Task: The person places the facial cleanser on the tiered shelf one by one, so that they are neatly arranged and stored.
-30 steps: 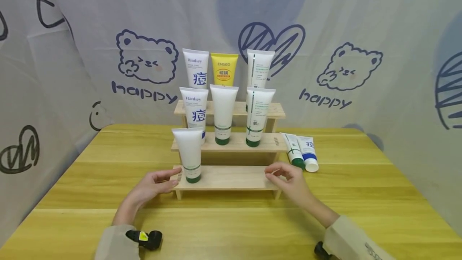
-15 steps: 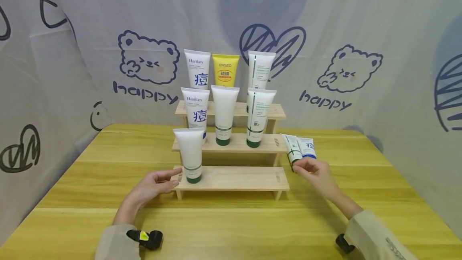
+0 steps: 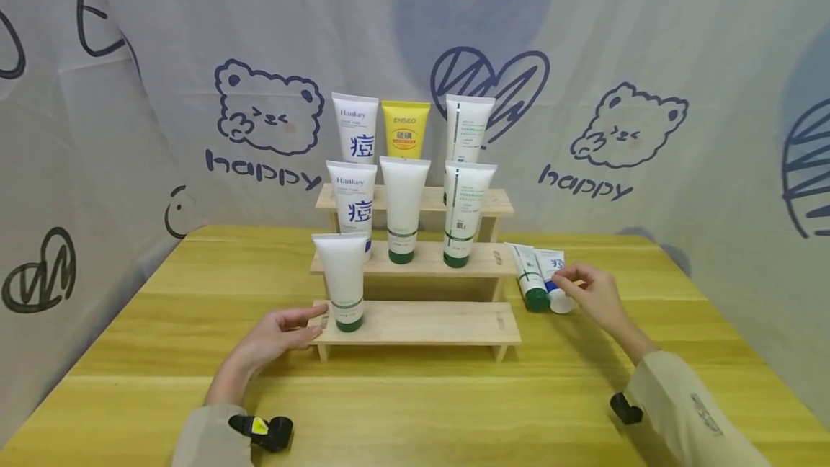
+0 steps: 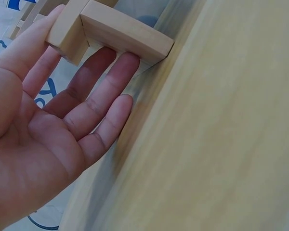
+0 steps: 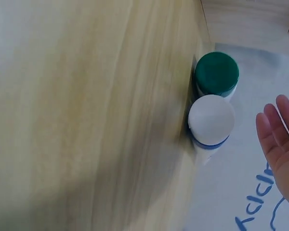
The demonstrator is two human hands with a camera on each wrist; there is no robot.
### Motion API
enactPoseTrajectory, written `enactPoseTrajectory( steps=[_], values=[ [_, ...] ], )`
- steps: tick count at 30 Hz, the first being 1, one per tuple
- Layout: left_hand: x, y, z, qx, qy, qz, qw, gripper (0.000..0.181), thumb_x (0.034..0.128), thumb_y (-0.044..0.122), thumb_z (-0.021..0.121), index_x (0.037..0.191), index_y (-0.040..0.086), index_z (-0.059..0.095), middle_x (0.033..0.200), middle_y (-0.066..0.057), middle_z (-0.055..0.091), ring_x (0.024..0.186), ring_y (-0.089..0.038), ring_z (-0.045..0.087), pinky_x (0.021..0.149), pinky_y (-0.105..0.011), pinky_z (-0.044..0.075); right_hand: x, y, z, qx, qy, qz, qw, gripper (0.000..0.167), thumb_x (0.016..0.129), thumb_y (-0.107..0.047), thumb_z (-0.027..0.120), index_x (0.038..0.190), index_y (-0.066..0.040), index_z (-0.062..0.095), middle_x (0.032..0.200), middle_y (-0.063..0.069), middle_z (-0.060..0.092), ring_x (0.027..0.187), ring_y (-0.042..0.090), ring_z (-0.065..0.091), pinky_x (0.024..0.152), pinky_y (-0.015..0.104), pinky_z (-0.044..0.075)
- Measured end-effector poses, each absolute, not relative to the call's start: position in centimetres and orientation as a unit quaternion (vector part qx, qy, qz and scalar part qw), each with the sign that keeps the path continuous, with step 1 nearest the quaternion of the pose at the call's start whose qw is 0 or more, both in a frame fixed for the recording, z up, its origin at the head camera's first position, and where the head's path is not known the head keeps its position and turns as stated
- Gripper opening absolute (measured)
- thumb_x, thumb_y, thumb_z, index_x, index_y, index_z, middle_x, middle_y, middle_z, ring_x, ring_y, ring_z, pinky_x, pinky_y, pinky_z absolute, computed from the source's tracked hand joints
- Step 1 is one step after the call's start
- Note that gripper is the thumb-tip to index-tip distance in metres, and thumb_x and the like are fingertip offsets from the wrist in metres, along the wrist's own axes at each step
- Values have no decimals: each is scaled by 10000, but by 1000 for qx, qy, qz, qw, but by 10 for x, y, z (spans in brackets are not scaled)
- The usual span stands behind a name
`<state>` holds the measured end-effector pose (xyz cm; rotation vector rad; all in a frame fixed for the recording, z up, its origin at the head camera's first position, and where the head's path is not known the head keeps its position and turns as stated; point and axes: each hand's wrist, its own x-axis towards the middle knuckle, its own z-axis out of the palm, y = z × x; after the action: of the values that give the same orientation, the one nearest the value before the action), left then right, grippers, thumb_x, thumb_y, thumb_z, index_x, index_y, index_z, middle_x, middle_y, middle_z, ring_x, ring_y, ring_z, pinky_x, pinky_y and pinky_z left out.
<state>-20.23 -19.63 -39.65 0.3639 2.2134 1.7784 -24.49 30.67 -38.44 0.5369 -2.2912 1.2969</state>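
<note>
My left hand (image 3: 275, 336) holds the left end of the bottom step of a three-step wooden display rack (image 3: 428, 324). In the left wrist view its thumb and fingers lie around the rack's end and leg (image 4: 127, 31). A white squeeze tube with a green cap (image 3: 342, 279) stands on that step, beside the left fingers. My right hand (image 3: 593, 298), holding nothing, hovers by a white tube with a blue band (image 3: 560, 301) lying on the table. Next to it lies a green-capped tube (image 3: 530, 279). The right wrist view shows the fingers (image 5: 282, 125) apart from both caps.
Three tubes, the middle one plain white (image 3: 405, 200), stand on the middle step. On the top step, a yellow tube (image 3: 405, 127) stands between two white ones. A patterned cloth (image 3: 389, 20) hangs behind the wooden table (image 3: 415, 416).
My right hand has left the bottom step's right end and moved right, past the green-capped tube, to the blue-banded one. My left hand stays at the rack.
</note>
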Motion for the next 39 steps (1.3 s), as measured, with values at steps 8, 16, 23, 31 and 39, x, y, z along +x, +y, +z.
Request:
enactPoseTrajectory(
  steps=[8, 16, 23, 31, 39],
  values=[
    [-200, -196, -396, 127, 758, 624, 142, 528, 874, 206, 592, 1315, -20, 410, 1382, -208, 313, 1197, -348, 360, 851, -362, 446, -244, 300, -371, 74, -900, 393, 174, 275, 866, -196, 600, 913, 75, 607, 946, 215, 594, 879, 275, 522, 724, 282, 476],
    [-201, -196, -397, 120, 765, 616, 141, 547, 859, 229, 611, 1310, -15, 421, 1375, -210, 326, 1191, -348, 365, 836, -341, 456, -259, 308, -375, 4, -917, 390, 80, 401, 895, -193, 547, 1169, 95, 495, 1241, 326, 404, 1120, 456, 364, 931, 536, 302],
    [-201, -197, -396, 124, 761, 621, 140, 538, 862, 220, 607, 1305, -23, 423, 1372, -211, 330, 1192, -355, 365, 838, -358, 455, -266, 309, -379, -29, -911, 411, -3, 500, 912, -235, 516, 1283, 75, 389, 1342, 331, 264, 1202, 479, 257, 960, 550, 262],
    [-201, -197, -396, 119, 763, 621, 139, 530, 865, 216, 604, 1307, -17, 425, 1376, -208, 327, 1193, -353, 364, 835, -362, 456, -268, 308, -381, -49, -901, 430, -27, 555, 936, -323, 448, 1314, 75, 361, 1343, 312, 294, 1209, 431, 294, 971, 497, 282],
    [-200, -196, -396, 122, 760, 623, 139, 531, 866, 212, 603, 1306, -24, 422, 1375, -209, 326, 1193, -354, 364, 843, -366, 451, -268, 308, -385, -36, -901, 431, -26, 460, 923, -174, 461, 1298, 81, 389, 1279, 339, 364, 1103, 395, 436, 870, 413, 414]
  ],
)
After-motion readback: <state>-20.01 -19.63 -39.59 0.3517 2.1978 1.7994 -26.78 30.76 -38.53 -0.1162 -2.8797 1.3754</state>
